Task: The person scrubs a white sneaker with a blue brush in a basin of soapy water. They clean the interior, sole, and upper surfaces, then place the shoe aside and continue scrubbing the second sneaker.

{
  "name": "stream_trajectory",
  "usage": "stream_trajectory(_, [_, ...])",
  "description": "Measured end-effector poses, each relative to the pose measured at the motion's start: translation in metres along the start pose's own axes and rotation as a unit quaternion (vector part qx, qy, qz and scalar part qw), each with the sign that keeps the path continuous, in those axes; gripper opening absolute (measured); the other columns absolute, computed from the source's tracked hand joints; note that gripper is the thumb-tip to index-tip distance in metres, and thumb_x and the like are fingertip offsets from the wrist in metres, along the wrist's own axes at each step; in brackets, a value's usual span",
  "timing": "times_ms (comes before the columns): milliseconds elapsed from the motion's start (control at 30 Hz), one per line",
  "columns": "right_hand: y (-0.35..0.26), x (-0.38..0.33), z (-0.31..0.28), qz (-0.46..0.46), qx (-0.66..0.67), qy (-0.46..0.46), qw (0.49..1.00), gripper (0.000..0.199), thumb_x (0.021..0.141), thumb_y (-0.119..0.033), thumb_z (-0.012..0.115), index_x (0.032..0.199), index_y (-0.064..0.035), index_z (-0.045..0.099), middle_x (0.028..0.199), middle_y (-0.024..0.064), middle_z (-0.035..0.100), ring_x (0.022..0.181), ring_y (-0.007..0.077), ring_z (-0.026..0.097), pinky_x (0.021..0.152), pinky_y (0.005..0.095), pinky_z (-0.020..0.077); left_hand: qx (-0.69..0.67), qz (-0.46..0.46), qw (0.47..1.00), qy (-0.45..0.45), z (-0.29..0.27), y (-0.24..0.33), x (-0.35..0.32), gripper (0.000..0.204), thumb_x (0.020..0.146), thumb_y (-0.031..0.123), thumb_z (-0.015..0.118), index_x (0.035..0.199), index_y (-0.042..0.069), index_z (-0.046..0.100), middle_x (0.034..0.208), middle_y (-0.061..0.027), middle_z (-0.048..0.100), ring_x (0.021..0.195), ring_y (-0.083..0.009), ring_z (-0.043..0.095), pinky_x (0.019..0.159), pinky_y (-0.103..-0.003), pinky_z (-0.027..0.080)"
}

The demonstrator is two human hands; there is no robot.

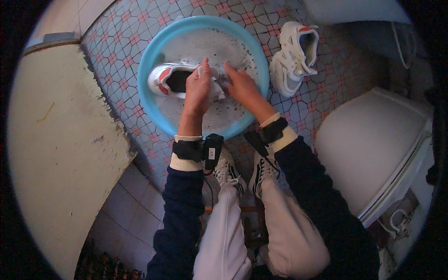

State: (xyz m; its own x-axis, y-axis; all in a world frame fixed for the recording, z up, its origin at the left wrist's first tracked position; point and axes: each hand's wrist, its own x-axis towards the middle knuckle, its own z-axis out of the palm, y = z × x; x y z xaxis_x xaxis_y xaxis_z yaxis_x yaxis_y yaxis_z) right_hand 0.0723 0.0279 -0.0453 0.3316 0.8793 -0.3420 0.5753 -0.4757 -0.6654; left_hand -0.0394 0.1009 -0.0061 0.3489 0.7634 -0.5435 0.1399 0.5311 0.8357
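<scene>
A white sneaker (158, 80) with red trim around its dark opening lies in a light blue basin (144, 102) of foamy water. My left hand (198, 88) grips the sneaker around its middle, over the tongue and side. Close by on the right, at the toe end, my right hand (246, 91) is held low over the suds with its fingers curled. Something small and blurred shows by those fingertips, and I cannot make out what it is. The sneaker's front is partly hidden by my left hand and foam.
Another white sneaker (291, 60) rests on the patterned tile floor (123, 56) right of the basin. A rough-edged pale ledge (65, 140) stands at the left. On the right is a large white rounded fixture (368, 144). My own shoes (228, 172) are just below the basin.
</scene>
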Motion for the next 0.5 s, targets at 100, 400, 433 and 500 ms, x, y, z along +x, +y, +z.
stream_trajectory(100, [-0.007,-0.005,-0.007,0.022,0.062,0.003,0.998,0.043,0.086,-0.015,0.049,0.129,-0.0165,0.044,0.098,0.0248,0.056,0.089,0.042,0.055,0.075,0.0495,0.0445,-0.064,-0.044,0.997,0.012,-0.002,-0.004,0.002,0.041,0.093,0.035,0.048,0.121,0.006,0.052,0.088,-0.0014,0.055,0.077,-0.0093,0.051,0.067,-0.027,0.044])
stream_trajectory(400, [-0.027,-0.062,-0.032,0.004,0.091,-0.008,0.996,0.039,0.089,-0.016,0.046,0.127,-0.024,0.049,0.083,0.0189,0.053,0.076,0.0352,0.055,0.069,0.0416,0.0448,-0.207,-0.108,0.968,0.09,0.003,-0.009,0.006,0.033,0.093,0.037,0.047,0.098,0.005,0.055,0.083,-0.0024,0.057,0.07,-0.0129,0.055,0.059,-0.03,0.047])
stream_trajectory(433, [-0.027,-0.064,-0.027,-0.004,0.071,-0.012,0.997,0.038,0.088,-0.017,0.046,0.126,-0.0228,0.05,0.082,0.0193,0.052,0.076,0.0365,0.055,0.069,0.0446,0.045,-0.204,-0.115,0.968,0.093,0.001,-0.012,0.007,0.034,0.093,0.037,0.047,0.099,0.005,0.055,0.084,-0.003,0.057,0.071,-0.0137,0.055,0.061,-0.03,0.047])
stream_trajectory(500, [-0.027,-0.061,-0.015,-0.017,0.042,-0.021,0.999,0.037,0.088,-0.018,0.046,0.125,-0.0214,0.05,0.082,0.02,0.052,0.078,0.038,0.055,0.069,0.0478,0.0452,-0.237,-0.12,0.96,0.086,-0.005,-0.019,0.008,0.034,0.093,0.038,0.046,0.1,0.005,0.054,0.085,-0.0039,0.058,0.073,-0.0152,0.056,0.063,-0.031,0.047])
